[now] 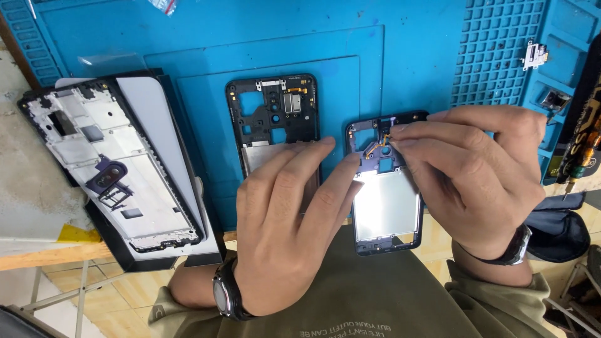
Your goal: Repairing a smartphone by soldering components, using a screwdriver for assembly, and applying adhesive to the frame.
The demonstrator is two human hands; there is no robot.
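Observation:
My left hand holds the left edge of a dark phone frame, whose shiny metal plate faces up. At the frame's top, my right hand pinches a small orange flex cable between thumb and forefinger. Both hands wear dark wristwatches. A second phone frame lies flat on the blue work mat, partly under my left fingers.
At the left, a third phone frame rests on dark and white panels. Small metal parts sit in the mat's grid trays at the right. A tool with an orange tip lies at the right edge. The bench edge is below.

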